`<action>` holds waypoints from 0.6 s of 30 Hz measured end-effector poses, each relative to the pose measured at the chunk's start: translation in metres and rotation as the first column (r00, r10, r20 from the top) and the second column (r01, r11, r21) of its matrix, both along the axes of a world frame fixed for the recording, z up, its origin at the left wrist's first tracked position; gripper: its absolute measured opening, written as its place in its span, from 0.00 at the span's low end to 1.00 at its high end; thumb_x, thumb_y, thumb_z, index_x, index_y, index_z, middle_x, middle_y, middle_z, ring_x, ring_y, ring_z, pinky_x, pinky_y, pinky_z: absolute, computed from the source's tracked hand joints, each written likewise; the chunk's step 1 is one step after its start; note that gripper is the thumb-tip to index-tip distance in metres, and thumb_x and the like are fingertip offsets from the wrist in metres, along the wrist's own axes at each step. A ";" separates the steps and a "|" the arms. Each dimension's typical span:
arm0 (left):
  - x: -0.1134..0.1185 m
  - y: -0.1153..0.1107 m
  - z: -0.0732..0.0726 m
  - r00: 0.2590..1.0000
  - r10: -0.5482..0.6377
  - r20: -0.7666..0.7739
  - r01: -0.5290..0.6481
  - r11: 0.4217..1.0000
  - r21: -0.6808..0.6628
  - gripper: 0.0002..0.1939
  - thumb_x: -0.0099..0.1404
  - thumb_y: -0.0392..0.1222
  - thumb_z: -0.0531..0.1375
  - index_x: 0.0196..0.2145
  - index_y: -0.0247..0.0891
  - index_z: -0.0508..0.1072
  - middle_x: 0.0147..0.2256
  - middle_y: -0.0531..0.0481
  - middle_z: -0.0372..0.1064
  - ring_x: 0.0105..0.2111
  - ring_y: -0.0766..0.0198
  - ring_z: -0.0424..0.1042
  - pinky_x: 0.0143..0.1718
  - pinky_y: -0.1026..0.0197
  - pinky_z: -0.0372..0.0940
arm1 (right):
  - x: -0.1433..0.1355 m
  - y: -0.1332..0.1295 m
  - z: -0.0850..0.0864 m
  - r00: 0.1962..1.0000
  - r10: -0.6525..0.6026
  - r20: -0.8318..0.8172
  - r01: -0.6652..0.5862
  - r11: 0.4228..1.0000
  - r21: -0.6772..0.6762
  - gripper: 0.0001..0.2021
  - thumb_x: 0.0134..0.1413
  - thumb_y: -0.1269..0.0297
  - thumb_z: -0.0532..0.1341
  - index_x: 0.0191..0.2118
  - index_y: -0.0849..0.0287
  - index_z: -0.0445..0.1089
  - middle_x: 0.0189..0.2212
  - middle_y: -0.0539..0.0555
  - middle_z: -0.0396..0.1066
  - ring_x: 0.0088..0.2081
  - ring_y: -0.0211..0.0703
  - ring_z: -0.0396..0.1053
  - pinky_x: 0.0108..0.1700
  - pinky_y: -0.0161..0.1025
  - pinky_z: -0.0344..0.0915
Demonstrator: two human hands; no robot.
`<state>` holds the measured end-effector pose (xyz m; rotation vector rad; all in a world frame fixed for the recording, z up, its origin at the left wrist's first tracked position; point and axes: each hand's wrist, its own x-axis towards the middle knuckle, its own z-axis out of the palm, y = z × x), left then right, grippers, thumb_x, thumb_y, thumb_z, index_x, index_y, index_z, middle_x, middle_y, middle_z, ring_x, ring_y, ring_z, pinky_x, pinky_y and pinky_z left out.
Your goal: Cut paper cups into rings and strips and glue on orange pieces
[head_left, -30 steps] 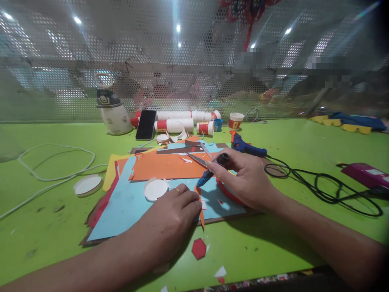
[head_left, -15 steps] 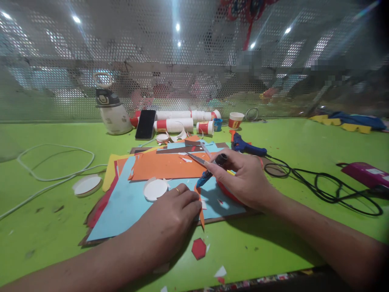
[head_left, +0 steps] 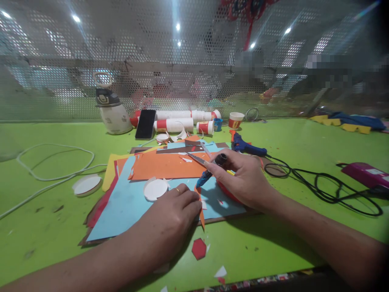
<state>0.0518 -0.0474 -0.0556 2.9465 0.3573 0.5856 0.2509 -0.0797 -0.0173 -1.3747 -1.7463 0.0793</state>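
Observation:
My right hand (head_left: 243,174) is closed around a blue and black marker (head_left: 206,176) whose tip touches a narrow orange paper strip (head_left: 201,217). Scissors (head_left: 196,157) with open blades stick out from the same hand toward the upper left. My left hand (head_left: 179,211) presses its fingertips on the strip's left side, holding it against light blue paper (head_left: 118,213). A white paper disc (head_left: 155,189) lies just beyond the left hand. An orange sheet (head_left: 167,164) rests on the far part of the blue paper. Part of a red ring-like object (head_left: 226,191) shows under the right hand.
A blue glue gun (head_left: 247,147) with a black cable lies at the right. Behind the papers are a phone (head_left: 146,124), stacked paper cups (head_left: 174,125) and a white bottle (head_left: 115,118). Nearer lies a red hexagon (head_left: 199,248). A purple box (head_left: 364,174) sits far right.

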 end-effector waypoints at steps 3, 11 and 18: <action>0.000 0.000 -0.001 1.000 -0.005 0.002 0.005 1.000 0.001 0.10 0.60 0.30 0.54 0.38 0.35 0.71 0.37 0.42 0.72 0.35 0.56 0.67 0.39 0.50 0.65 | 0.000 0.000 0.001 1.000 -0.004 0.007 0.004 1.000 0.001 0.12 0.59 0.60 0.61 0.27 0.60 0.67 0.22 0.49 0.68 0.24 0.37 0.62 0.27 0.36 0.59; 0.000 0.000 -0.001 1.000 0.011 -0.005 -0.011 1.000 -0.011 0.10 0.60 0.29 0.55 0.39 0.35 0.71 0.38 0.41 0.72 0.36 0.55 0.67 0.38 0.51 0.65 | 0.000 -0.001 0.001 1.000 -0.008 0.010 0.008 1.000 -0.004 0.13 0.59 0.59 0.60 0.28 0.61 0.69 0.22 0.50 0.68 0.24 0.37 0.62 0.27 0.36 0.58; 0.000 0.000 0.000 1.000 0.001 0.004 -0.001 1.000 -0.008 0.10 0.60 0.31 0.55 0.40 0.35 0.70 0.38 0.40 0.72 0.36 0.55 0.67 0.39 0.51 0.65 | -0.001 0.002 0.002 0.999 -0.024 0.026 0.024 1.000 -0.003 0.11 0.59 0.59 0.61 0.28 0.60 0.68 0.21 0.48 0.68 0.23 0.36 0.61 0.26 0.35 0.58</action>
